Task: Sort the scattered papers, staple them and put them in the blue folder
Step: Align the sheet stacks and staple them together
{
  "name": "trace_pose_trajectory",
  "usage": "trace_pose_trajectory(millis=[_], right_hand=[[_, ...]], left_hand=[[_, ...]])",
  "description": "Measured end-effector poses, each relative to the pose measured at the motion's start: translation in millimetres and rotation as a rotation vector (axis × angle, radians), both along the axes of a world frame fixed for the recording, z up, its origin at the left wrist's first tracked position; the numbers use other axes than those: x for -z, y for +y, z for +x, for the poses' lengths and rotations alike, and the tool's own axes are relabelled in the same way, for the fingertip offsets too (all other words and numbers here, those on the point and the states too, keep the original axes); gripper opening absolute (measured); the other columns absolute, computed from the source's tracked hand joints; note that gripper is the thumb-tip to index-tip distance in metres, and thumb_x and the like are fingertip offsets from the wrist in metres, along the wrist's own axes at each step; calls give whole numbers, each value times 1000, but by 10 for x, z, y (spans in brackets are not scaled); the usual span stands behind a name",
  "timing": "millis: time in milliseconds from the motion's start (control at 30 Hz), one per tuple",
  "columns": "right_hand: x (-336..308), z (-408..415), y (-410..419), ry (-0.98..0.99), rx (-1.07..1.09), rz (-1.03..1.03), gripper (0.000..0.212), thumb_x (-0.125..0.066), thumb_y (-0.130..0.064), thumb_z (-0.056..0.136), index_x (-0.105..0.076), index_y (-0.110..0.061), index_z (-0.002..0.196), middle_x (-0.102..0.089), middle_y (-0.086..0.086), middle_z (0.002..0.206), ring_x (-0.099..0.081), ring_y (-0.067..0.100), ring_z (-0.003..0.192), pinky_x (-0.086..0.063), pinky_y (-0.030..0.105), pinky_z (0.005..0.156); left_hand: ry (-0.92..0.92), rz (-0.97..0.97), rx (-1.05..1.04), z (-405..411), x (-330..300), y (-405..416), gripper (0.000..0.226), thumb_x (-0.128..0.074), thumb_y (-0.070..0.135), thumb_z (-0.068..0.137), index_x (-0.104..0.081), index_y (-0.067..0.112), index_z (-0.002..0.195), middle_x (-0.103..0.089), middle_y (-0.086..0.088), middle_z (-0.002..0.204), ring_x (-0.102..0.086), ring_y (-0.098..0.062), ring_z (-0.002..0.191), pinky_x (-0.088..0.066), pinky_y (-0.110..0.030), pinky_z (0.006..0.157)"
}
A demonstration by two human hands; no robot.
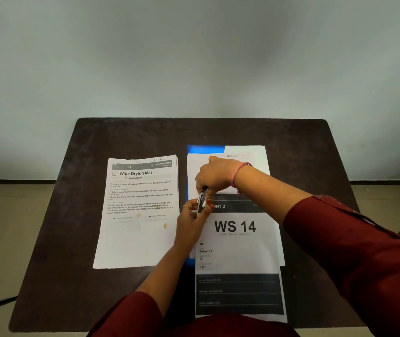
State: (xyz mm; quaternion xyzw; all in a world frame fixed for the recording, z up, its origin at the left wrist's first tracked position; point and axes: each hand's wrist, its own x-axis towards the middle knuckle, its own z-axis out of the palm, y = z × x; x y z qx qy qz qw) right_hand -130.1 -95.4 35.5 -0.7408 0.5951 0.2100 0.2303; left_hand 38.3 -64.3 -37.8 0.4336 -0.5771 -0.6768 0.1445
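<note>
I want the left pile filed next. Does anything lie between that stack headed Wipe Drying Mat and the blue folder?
Yes. The blue folder is covered by white sheets and the WS 14 sheet. Both hands, left hand and right hand, work a stapler over it. The stack lies apart, beside it.

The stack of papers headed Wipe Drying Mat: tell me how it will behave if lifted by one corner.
The stack of papers would probably droop, since the sheets look thin and lie flat on the table. Its fanned top edge suggests loose, unstapled sheets, so they may slide apart. It looks light enough to shift at a push.
</note>
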Motion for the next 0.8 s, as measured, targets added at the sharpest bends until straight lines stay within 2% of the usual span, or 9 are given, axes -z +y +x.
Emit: trace_pose_trajectory(millis=[167,267,367,433,567,667,733,800], right_hand=[[44,-9,14,-6,-19,-11,32,-57,-46,91,-65,-24,113,-64,-4,103,-51,15,99,-28,32,91],[58,-14,33,-6,-49,-34,28,-54,-44,92,-66,-24,108,-65,-5,100,-52,15,97,-24,32,90],[71,-38,38,4,-51,-46,27,-54,-42,93,-66,-24,108,-65,-5,101,-52,15,99,-23,33,89],[82,-65,37,1,-26,-31,28,-55,-43,92,-66,-24,110,-65,-5,104,-52,16,102,-26,33,91],[71,-123,132,-90,74,-34,38,-57,-49,89,-60,-28,120,-62,-7,111,-50,15,107,-30,34,94],[-15,-222,376,-250,276,-158,43,-55,-53,89,-57,-30,126,-60,-9,119,-51,12,110,-34,33,94],[-29,-307,678,-403,544,-271,46,-56,-51,89,-58,-26,127,-60,-6,123,-53,12,113,-40,33,98],[-11,-340,1067,-555,887,-473,45,-60,-45,88,-59,-21,125,-61,-3,120,-56,12,109,-46,31,96]], left_hand=[[-17,-77,-4,0,65,-38,15,-64,27,89,-50,23,92,-69,-7,94,-71,-8,69,-53,-16,57],[-74,-181,-16,-14,119,-47,17,-64,27,89,-48,23,85,-67,-8,92,-67,-9,69,-51,-12,56],[-103,-205,-29,-50,156,-56,18,-65,29,88,-48,22,86,-66,-7,91,-67,-10,70,-50,-11,56],[-106,-138,-18,-66,137,-59,19,-65,30,88,-50,19,91,-67,-6,92,-68,-10,70,-51,-12,56],[-40,109,31,9,69,-67,26,-70,23,85,-54,15,104,-72,-5,97,-72,-17,78,-57,-23,63],[-64,127,81,108,106,-45,21,-67,18,87,-58,14,106,-72,-5,101,-72,-17,83,-58,-26,67],[-100,132,73,156,158,-16,16,-61,18,92,-60,13,107,-72,-5,103,-72,-17,85,-59,-29,71],[-129,137,53,173,188,6,14,-57,18,94,-62,11,105,-73,-3,102,-72,-18,85,-59,-31,73]])
